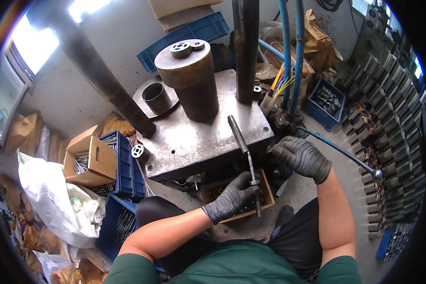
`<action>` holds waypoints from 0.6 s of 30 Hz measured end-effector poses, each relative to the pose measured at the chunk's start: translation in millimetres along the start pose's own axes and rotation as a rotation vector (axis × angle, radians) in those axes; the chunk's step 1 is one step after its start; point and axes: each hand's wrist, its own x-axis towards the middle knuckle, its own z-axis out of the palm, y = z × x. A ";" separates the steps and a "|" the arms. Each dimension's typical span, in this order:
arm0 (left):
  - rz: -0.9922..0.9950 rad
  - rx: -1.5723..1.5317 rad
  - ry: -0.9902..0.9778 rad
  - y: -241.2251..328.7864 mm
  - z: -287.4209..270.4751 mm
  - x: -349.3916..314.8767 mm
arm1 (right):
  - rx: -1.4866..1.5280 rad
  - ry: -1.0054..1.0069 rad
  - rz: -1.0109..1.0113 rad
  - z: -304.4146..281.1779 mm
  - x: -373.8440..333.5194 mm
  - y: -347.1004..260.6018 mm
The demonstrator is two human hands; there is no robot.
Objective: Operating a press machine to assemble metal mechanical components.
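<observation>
My left hand (231,197), in a dark grey glove, is closed around the lower part of a stepped metal shaft (238,134). The shaft slants up and away; its thick upper end overlaps the front edge of the steel press table (194,151) in view. A small collar shows on it beside my fingers. My right hand (302,157), gloved alike, is beside the table's right front corner with its fingers bent and drawn together. Whatever sits at those fingertips is too small to make out. Below the left hand stands an open wooden box (268,198), its contents partly hidden.
On the table rise a thick cylinder (194,90), a metal ring (156,98) and two dark columns (246,52). A blue lever (336,145) with a ball end juts out right. Stacked metal cores (383,113) line the right side; blue crates (130,165) and a carton (91,156) stand left.
</observation>
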 end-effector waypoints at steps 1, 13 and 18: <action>-0.021 -0.088 0.010 -9.1 2.3 4.1 | -0.007 0.000 0.127 0.0 1.6 -5.9; -0.063 -0.156 0.115 0.3 -28.2 40.5 | -0.052 -0.051 0.214 8.8 -1.3 5.5; -0.033 0.143 0.067 -4.9 -51.0 59.0 | -0.141 -0.079 -0.010 14.7 1.4 13.1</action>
